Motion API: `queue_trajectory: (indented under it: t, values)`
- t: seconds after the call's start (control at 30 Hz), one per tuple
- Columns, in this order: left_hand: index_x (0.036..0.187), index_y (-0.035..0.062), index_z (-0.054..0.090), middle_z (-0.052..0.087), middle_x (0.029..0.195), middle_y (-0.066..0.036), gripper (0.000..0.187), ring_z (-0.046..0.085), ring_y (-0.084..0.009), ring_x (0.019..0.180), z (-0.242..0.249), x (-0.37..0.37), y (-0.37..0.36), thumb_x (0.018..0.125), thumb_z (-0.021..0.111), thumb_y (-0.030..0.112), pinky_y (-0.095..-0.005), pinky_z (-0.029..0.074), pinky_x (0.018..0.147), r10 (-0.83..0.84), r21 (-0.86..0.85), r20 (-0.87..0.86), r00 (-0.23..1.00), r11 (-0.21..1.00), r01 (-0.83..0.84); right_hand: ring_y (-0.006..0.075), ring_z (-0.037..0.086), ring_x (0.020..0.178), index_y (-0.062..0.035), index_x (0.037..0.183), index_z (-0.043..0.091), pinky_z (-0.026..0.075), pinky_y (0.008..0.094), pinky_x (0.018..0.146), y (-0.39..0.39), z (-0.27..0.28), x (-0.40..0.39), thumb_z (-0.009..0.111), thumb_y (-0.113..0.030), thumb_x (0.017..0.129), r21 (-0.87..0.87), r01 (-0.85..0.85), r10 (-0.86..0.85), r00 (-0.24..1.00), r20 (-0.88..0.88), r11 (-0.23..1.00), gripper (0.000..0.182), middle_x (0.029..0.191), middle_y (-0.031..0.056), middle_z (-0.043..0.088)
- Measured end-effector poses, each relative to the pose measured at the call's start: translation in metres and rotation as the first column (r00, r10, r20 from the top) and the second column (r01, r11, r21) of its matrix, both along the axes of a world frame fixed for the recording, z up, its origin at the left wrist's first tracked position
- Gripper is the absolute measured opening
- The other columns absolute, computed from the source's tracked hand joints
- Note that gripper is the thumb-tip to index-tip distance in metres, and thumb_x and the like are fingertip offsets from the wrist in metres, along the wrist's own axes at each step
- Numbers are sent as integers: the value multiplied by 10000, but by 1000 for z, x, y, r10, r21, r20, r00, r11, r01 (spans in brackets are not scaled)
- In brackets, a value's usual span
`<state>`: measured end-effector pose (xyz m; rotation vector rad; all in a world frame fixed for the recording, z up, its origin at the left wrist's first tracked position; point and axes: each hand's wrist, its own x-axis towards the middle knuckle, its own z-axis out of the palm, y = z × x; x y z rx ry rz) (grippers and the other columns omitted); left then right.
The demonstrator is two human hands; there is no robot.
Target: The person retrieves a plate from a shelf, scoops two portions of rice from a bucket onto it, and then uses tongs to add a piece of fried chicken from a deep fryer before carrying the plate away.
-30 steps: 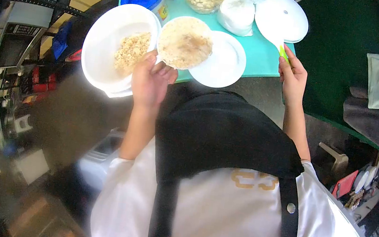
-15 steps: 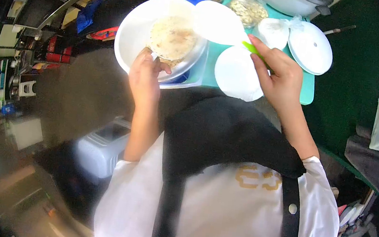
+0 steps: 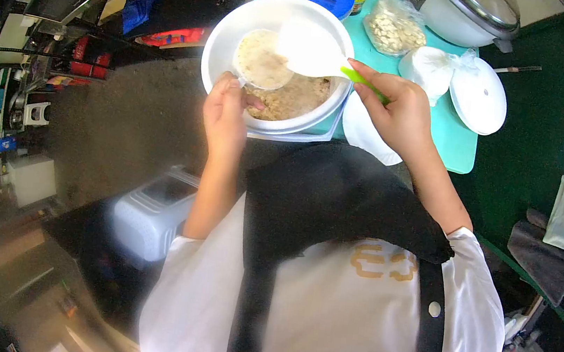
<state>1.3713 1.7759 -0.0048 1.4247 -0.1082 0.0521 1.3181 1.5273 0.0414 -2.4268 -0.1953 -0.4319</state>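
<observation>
We see the white paddle [image 3: 310, 51] out to the left of the right hand [image 3: 403, 106], angled slightly away from the body. Right thumb and fingers are clamped on its green handle [image 3: 365, 83]. Long axis runs roughly crosswise, handle end at the right hand, broad blade pointing left over the white basin [image 3: 216, 48]. Blade tip overlaps the edge of the small handled bowl [image 3: 265, 61] in our view; we can't tell if they touch.

Handled bowl sits inside the basin's outline, beyond the left hand [image 3: 225, 109] and a bit to its right. Left hand is nearer to it, fingers closed on its short handle. That handle points back toward the left hand and body; the round mouth faces up, exact tilt unclear. No long axis on the round part, so we go by the handle. Pale food shows in it, browner crumbly food [image 3: 294, 105] lies below in the basin. Hands are apart, one each side of the basin. White plate [image 3: 370, 132] is just beside the basin, on the right hand's side.
</observation>
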Motion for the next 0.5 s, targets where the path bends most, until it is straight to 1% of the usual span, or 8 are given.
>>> queue_trajectory:
  t: [0.07, 0.1, 0.17, 0.2, 0.27, 0.3, 0.37, 0.5]
  values:
    - [1000, -47, 569, 588, 838, -69, 237, 557, -135, 704, -5, 4, 4, 948, 445, 149, -295, 494, 616, -25, -37, -11, 1000, 999, 25, 202, 605, 632, -102, 1139, 658, 475, 302, 607, 5, -2, 2, 649, -94, 823, 57, 7, 0, 992, -126, 998, 316, 831, 156, 672]
    - [1000, -47, 569, 588, 838, -69, 237, 557, -135, 704, -3, 6, 5, 948, 445, 149, -295, 494, 616, -28, -37, -15, 999, 999, 27, 202, 605, 632, -102, 1139, 658, 475, 302, 607, 7, -6, 4, 649, -94, 823, 57, 10, -2, 991, -130, 998, 316, 831, 156, 672]
    - [940, -32, 574, 581, 835, -59, 227, 552, -120, 702, 1, 9, 6, 950, 433, 145, -291, 494, 617, -36, -23, -28, 999, 999, 36, 144, 626, 763, -90, 1166, 639, 490, 279, 716, 11, -17, 10, 635, -114, 851, 279, 78, 7, 957, -291, 957, 316, 962, 148, 687]
    - [940, -32, 574, 581, 835, -59, 227, 552, -120, 702, 1, 10, 7, 950, 433, 145, -291, 494, 617, -38, -22, -29, 999, 999, 38, 144, 626, 763, -90, 1166, 639, 490, 279, 716, 12, -20, 12, 635, -114, 851, 279, 80, 5, 956, -292, 957, 316, 962, 148, 687]
    - [881, -6, 571, 566, 798, -39, 218, 536, -102, 674, 0, 13, 8, 949, 424, 139, -281, 486, 606, -79, 124, 38, 996, 990, 74, 105, 601, 861, -72, 1178, 626, 480, 268, 790, 14, -24, 15, 623, -131, 871, 393, 133, 36, 918, -395, 910, 313, 1043, 116, 679]
    - [881, -6, 571, 566, 798, -39, 218, 536, -102, 674, 2, 15, 8, 949, 424, 139, -281, 486, 606, -80, 124, 36, 996, 989, 75, 105, 601, 861, -72, 1178, 626, 480, 268, 790, 15, -24, 18, 623, -131, 871, 393, 135, 35, 917, -396, 910, 313, 1043, 116, 679]
    - [852, 13, 568, 538, 730, -13, 218, 507, -88, 633, 7, 16, 7, 948, 417, 138, -269, 471, 595, -81, 254, 2, 997, 964, 78, 108, 597, 889, -45, 1182, 616, 475, 275, 812, 17, -25, 22, 619, -134, 876, 471, 93, 99, 925, -368, 877, 319, 1066, 118, 670]
    - [796, -24, 504, 493, 778, -60, 246, 529, -118, 633, 9, 20, 8, 965, 392, 116, -246, 474, 570, -136, 263, 26, 990, 957, 124, 77, 575, 770, -43, 1171, 627, 470, 236, 700, 12, -36, 29, 619, -141, 873, 537, 87, 123, 931, -343, 839, 314, 943, 74, 684]
